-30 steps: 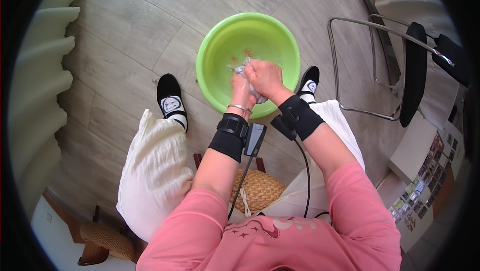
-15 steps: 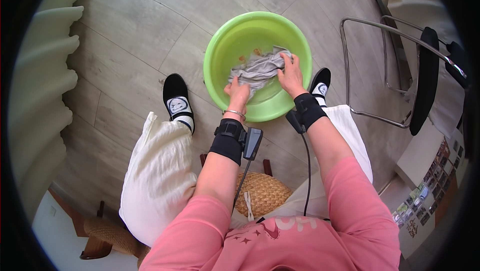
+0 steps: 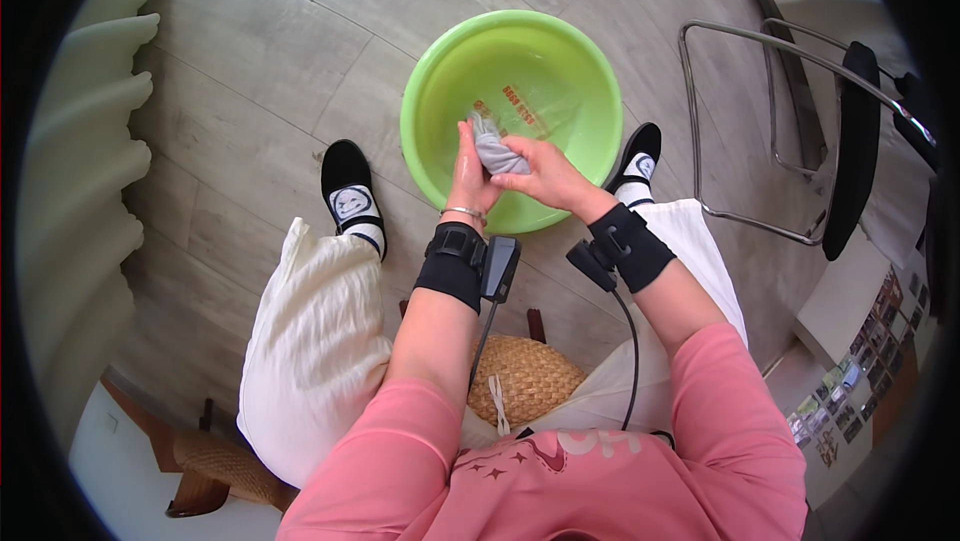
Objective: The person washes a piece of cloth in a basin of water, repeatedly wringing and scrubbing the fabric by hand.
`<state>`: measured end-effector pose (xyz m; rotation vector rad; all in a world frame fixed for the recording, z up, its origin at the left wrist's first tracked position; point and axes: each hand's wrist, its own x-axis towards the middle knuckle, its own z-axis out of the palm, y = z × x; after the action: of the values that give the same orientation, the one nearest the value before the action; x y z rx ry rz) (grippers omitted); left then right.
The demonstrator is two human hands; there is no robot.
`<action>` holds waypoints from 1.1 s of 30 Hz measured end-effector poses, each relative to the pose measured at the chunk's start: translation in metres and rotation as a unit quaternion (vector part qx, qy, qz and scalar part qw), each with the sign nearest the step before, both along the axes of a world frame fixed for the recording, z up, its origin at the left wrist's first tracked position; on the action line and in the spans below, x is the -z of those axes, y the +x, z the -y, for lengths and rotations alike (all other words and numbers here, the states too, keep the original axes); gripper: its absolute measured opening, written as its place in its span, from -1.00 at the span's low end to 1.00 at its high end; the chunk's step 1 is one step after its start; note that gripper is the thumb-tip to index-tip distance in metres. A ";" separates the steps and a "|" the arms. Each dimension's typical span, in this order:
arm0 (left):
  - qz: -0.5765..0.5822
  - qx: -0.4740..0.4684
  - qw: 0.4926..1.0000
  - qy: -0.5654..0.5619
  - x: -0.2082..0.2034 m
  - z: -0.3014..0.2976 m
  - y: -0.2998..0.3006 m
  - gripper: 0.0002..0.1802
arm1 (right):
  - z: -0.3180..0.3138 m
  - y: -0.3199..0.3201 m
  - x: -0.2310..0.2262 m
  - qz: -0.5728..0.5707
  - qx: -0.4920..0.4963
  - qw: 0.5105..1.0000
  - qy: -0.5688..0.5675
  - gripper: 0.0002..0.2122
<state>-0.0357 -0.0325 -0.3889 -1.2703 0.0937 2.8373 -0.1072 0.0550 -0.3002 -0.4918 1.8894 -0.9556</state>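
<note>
A bright green plastic basin (image 3: 430,81) stands on the wooden floor between my feet, with water in it. Over its near rim I hold a small wet grey cloth (image 3: 494,152), bunched into a tight wad. My left hand (image 3: 468,176) grips the cloth from the left, fingers pointing up. My right hand (image 3: 545,178) closes over it from the right. Both wrists wear black bands with small devices and a cable.
I sit on a woven stool (image 3: 525,377) in white trousers and black socks. A metal-framed chair (image 3: 800,101) stands to the right of the basin. A white ribbed radiator (image 3: 85,131) runs along the left. A low white table (image 3: 850,341) is at right.
The cloth was spread out between my hands over the basin half a second ago. Now it is bunched into a wad and my hands have come together at the near rim.
</note>
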 end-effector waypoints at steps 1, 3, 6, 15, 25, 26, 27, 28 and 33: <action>-0.001 -0.002 1.000 -0.001 0.005 0.002 0.003 -0.46 | 0.006 0.005 -0.010 -0.022 -0.012 0.999 -0.037 -0.69; -0.036 0.025 0.997 0.062 0.003 0.001 -0.003 -0.45 | 0.008 0.007 -0.022 -0.054 0.007 0.998 -0.031 -0.68; -0.027 0.013 1.000 0.001 -0.009 -0.008 -0.019 -0.66 | 0.009 0.008 -0.032 -0.029 0.057 0.998 -0.013 -0.71; -0.063 0.108 0.971 -0.206 0.017 -0.003 -0.010 -0.82 | 0.038 0.017 -0.025 -0.240 0.081 0.966 0.054 -0.78; 0.107 0.075 0.970 -0.207 -0.025 -0.014 -0.026 -0.58 | 0.005 -0.035 0.021 -0.329 0.055 0.913 0.233 -0.76; 0.123 0.078 0.966 -0.213 -0.033 -0.012 -0.030 -0.58 | -0.006 -0.038 0.026 -0.333 0.045 0.906 0.256 -0.77; 0.121 0.078 0.966 -0.212 -0.035 -0.009 -0.030 -0.58 | -0.020 -0.040 0.033 -0.334 0.045 0.906 0.257 -0.77; 0.120 0.125 0.962 -0.212 -0.036 -0.006 -0.029 -0.59 | -0.034 -0.042 0.041 -0.363 0.084 0.902 0.219 -0.81; 0.242 0.241 0.859 -0.382 0.021 0.010 0.015 -0.34 | -0.040 -0.026 0.064 -0.354 0.089 0.923 0.125 -0.59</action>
<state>-0.0212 -0.0421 -0.4094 -1.7008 1.3979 1.9966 -0.1333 0.0953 -0.3646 -0.5616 2.7073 -0.6717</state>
